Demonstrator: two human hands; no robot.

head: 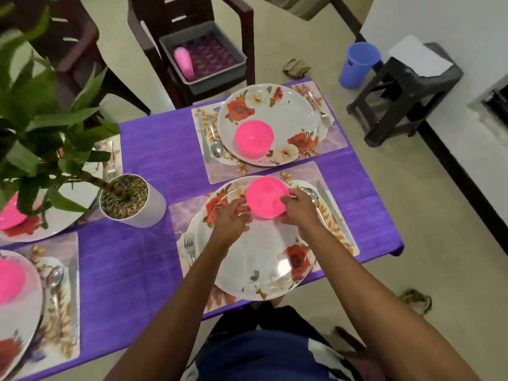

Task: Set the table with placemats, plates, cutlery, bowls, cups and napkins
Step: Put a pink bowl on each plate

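A pink bowl (266, 198) is at the far edge of the near floral plate (255, 254), which lies on a placemat (181, 213). My right hand (299, 206) pinches the bowl's right rim. My left hand (231, 218) has relaxed fingers touching the bowl's left side. A fork (189, 247) lies left of this plate; a spoon (313, 198) and a knife (332, 213) lie to its right. The far setting has a plate (277, 105) with a pink bowl (254, 138) on it.
A potted plant (125, 198) stands mid-table on the purple cloth (154, 149). Two more settings with pink bowls are at the left. A chair beyond the table carries a grey bin (203, 56) with a pink cup (184, 63). A blue bucket (358, 64) and a dark stool (404, 89) stand on the floor.
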